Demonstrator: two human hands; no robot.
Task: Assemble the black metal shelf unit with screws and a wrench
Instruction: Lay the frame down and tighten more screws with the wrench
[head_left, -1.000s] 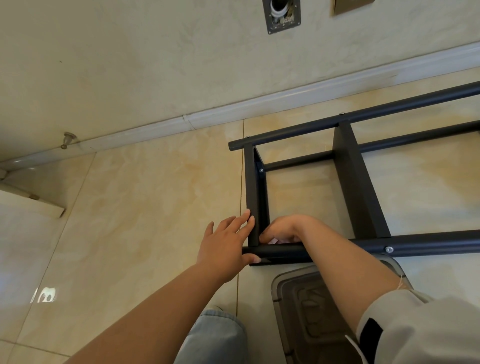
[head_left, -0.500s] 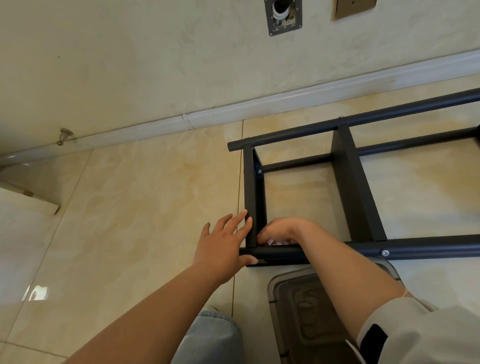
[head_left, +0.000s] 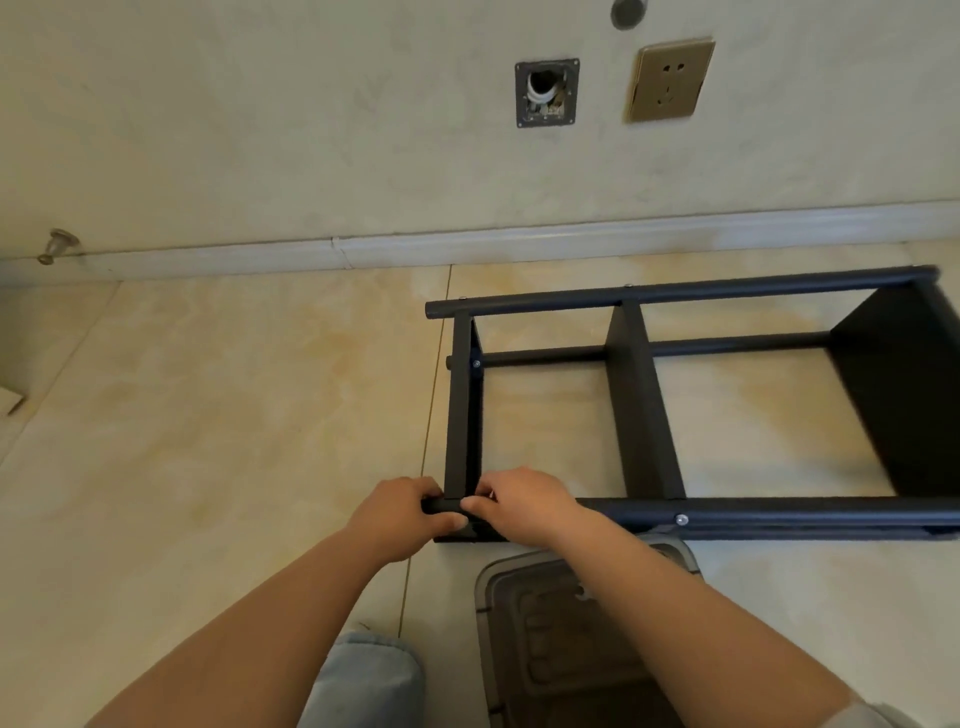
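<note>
The black metal shelf unit (head_left: 644, 415) lies on its side on the tiled floor, round posts running left to right and flat panels crossing between them. My left hand (head_left: 400, 512) grips the left end of the near post, fingers curled round it. My right hand (head_left: 519, 501) sits just right of that corner, fingers curled on the post where the end panel meets it; whatever is under its fingertips is hidden. A silver screw head (head_left: 681, 518) shows on the near post, another (head_left: 476, 364) on the end panel. No wrench is visible.
A grey plastic bin (head_left: 566, 639) stands on the floor just below the shelf, under my right forearm. My knee in blue jeans (head_left: 363, 680) is at the bottom. The wall with a socket (head_left: 670, 80) and an open wall box (head_left: 545, 93) is behind the shelf.
My left hand went from flat fingers against the end panel to a grip round the post's end. The view has tilted up, showing more of the wall and shelf.
</note>
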